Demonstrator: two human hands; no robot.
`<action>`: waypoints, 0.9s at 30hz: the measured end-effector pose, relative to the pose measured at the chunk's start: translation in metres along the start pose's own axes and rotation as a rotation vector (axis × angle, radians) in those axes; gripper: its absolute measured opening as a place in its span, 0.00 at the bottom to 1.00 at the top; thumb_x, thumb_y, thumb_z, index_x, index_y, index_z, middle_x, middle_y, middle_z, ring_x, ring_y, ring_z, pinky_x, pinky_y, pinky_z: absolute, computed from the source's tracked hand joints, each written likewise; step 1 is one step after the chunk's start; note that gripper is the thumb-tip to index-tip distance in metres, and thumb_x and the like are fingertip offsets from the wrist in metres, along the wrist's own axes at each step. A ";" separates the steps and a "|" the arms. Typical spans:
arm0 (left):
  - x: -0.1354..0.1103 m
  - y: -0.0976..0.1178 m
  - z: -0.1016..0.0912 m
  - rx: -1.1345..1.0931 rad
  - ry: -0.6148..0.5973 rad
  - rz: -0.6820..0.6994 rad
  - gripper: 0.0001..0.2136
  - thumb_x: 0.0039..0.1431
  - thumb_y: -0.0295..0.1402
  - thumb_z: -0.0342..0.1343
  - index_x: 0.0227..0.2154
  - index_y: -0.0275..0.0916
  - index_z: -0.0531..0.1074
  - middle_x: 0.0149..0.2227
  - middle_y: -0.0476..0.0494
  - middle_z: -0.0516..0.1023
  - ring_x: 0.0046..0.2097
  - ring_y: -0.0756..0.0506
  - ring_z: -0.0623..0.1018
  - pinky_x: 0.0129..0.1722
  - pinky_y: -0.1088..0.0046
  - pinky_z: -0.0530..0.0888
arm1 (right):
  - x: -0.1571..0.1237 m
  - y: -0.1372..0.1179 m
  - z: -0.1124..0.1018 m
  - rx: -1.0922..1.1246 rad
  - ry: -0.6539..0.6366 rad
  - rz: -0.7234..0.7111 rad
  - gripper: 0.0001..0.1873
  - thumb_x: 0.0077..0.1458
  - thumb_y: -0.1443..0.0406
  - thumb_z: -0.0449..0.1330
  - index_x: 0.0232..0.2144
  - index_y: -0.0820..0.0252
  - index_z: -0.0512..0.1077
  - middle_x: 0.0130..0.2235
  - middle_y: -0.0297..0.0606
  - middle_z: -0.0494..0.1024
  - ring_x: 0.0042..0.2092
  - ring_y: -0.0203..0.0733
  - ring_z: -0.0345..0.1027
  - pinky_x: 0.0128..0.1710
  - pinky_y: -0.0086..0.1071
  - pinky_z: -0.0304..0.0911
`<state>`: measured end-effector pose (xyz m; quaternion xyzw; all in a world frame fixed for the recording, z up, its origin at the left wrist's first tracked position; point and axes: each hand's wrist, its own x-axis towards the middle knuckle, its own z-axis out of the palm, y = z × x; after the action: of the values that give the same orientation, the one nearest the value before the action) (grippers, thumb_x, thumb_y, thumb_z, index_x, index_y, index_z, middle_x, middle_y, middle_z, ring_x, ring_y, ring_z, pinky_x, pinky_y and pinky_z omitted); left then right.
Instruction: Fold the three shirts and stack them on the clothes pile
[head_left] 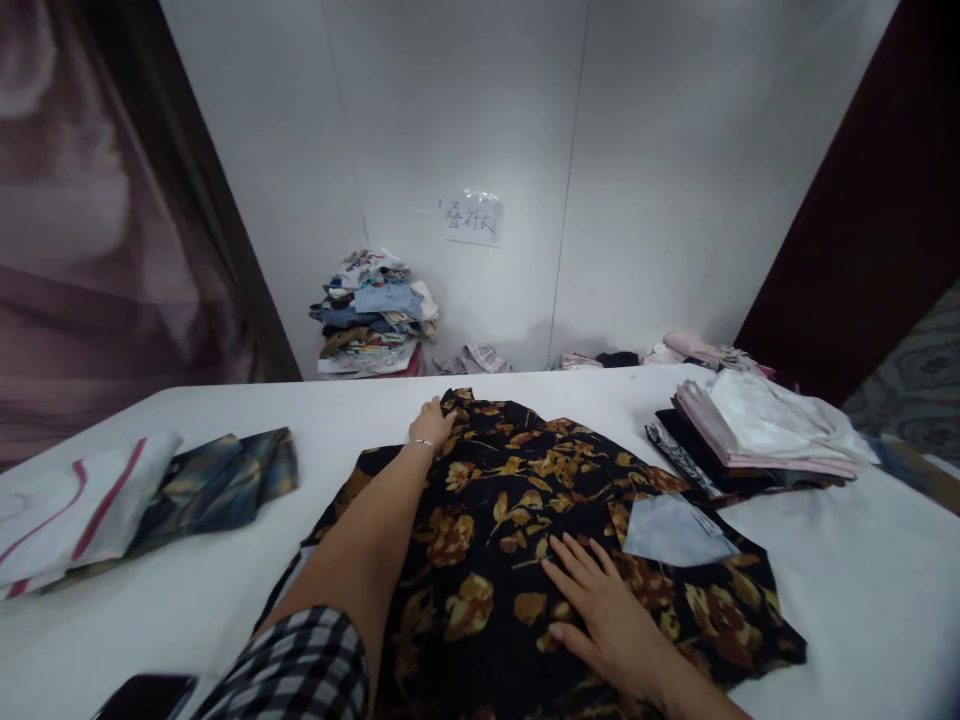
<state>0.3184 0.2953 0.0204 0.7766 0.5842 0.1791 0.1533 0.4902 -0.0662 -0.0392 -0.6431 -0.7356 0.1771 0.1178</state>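
A black shirt with a gold floral print [517,510] lies spread on the white table [862,590]. My left hand [430,421] reaches to its far edge, fingers curled over the fabric near the collar; a thin bracelet circles the wrist. My right hand [600,610] lies flat on the middle of the shirt, fingers spread. A pale grey patch of cloth [671,530] shows on the shirt just right of that hand.
Folded clothes are stacked at the right [757,430]. A white garment with red stripes [75,510] and a dark patterned one [217,485] lie at the left. A heap of clothes [373,312] sits by the wall. A dark phone [146,697] lies at the near edge.
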 end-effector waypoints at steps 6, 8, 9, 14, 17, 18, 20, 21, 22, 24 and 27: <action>0.032 -0.002 0.026 -0.224 -0.022 -0.127 0.22 0.46 0.31 0.62 0.47 0.28 0.72 0.48 0.18 0.76 0.53 0.26 0.76 0.51 0.52 0.70 | 0.002 0.000 -0.002 0.093 -0.029 0.035 0.42 0.55 0.48 0.58 0.66 0.28 0.42 0.69 0.22 0.40 0.70 0.58 0.35 0.68 0.63 0.33; 0.040 0.004 0.025 -0.337 -0.007 -0.116 0.12 0.44 0.27 0.61 0.35 0.31 0.76 0.42 0.23 0.79 0.52 0.27 0.77 0.52 0.53 0.70 | 0.003 0.000 -0.003 0.134 -0.046 0.050 0.43 0.54 0.48 0.60 0.66 0.27 0.42 0.69 0.21 0.40 0.70 0.59 0.34 0.68 0.63 0.31; 0.044 0.010 0.023 -0.404 0.014 -0.107 0.08 0.45 0.26 0.60 0.31 0.33 0.75 0.40 0.26 0.80 0.51 0.28 0.77 0.51 0.54 0.71 | 0.003 0.000 -0.003 0.152 -0.052 0.055 0.44 0.53 0.48 0.60 0.66 0.27 0.43 0.69 0.21 0.40 0.70 0.59 0.33 0.68 0.63 0.29; 0.053 0.074 -0.013 -0.815 0.142 -0.023 0.11 0.55 0.30 0.52 0.40 0.36 0.74 0.37 0.40 0.80 0.42 0.43 0.80 0.42 0.65 0.77 | 0.002 -0.002 -0.002 0.240 -0.019 0.052 0.43 0.53 0.48 0.61 0.66 0.28 0.46 0.70 0.24 0.41 0.71 0.58 0.33 0.68 0.59 0.22; 0.035 0.117 -0.047 -1.032 0.141 0.126 0.13 0.56 0.31 0.52 0.43 0.37 0.73 0.40 0.44 0.80 0.41 0.48 0.80 0.44 0.70 0.77 | 0.001 0.001 -0.001 0.314 0.036 0.031 0.42 0.50 0.47 0.65 0.65 0.29 0.53 0.70 0.29 0.48 0.71 0.59 0.35 0.68 0.58 0.20; 0.023 0.128 -0.057 -1.098 0.109 0.217 0.12 0.55 0.31 0.54 0.42 0.37 0.74 0.41 0.44 0.80 0.42 0.49 0.80 0.46 0.69 0.77 | 0.000 0.003 -0.002 0.363 0.056 0.023 0.43 0.48 0.48 0.67 0.64 0.30 0.56 0.69 0.30 0.51 0.71 0.60 0.37 0.68 0.58 0.20; -0.013 0.141 -0.069 -1.167 0.017 0.451 0.09 0.52 0.30 0.57 0.38 0.37 0.75 0.43 0.43 0.81 0.45 0.47 0.79 0.52 0.64 0.75 | 0.001 0.008 -0.009 0.552 0.144 0.028 0.43 0.47 0.50 0.68 0.64 0.33 0.58 0.68 0.34 0.58 0.70 0.59 0.43 0.68 0.60 0.25; -0.036 0.144 -0.070 -1.151 -0.034 0.577 0.08 0.52 0.29 0.57 0.36 0.37 0.76 0.46 0.41 0.81 0.47 0.45 0.79 0.55 0.61 0.73 | 0.003 0.011 -0.016 0.689 0.224 0.042 0.44 0.48 0.51 0.68 0.65 0.35 0.57 0.67 0.37 0.61 0.69 0.58 0.47 0.68 0.61 0.31; -0.060 0.143 -0.068 -1.094 -0.081 0.689 0.07 0.52 0.28 0.57 0.34 0.37 0.76 0.48 0.41 0.80 0.50 0.44 0.78 0.58 0.59 0.70 | 0.005 0.014 -0.024 0.838 0.326 0.065 0.45 0.49 0.51 0.68 0.66 0.37 0.55 0.66 0.38 0.63 0.68 0.57 0.51 0.67 0.61 0.39; -0.110 0.136 -0.054 -0.921 -0.206 0.859 0.08 0.53 0.26 0.54 0.34 0.39 0.77 0.53 0.43 0.78 0.56 0.44 0.75 0.62 0.57 0.66 | 0.013 0.018 -0.041 1.101 0.548 0.121 0.47 0.49 0.53 0.68 0.67 0.41 0.54 0.63 0.41 0.68 0.64 0.55 0.60 0.61 0.58 0.57; -0.169 0.113 -0.023 -0.704 -0.445 0.961 0.14 0.54 0.26 0.52 0.41 0.42 0.77 0.59 0.42 0.73 0.58 0.44 0.74 0.61 0.61 0.68 | 0.028 0.017 -0.060 1.333 0.692 0.165 0.41 0.44 0.57 0.72 0.60 0.46 0.65 0.52 0.40 0.78 0.51 0.50 0.73 0.44 0.44 0.74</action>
<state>0.3614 0.1023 0.0745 0.8738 0.0308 0.2436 0.4198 0.5252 -0.0298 0.0068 -0.5075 -0.3431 0.3808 0.6926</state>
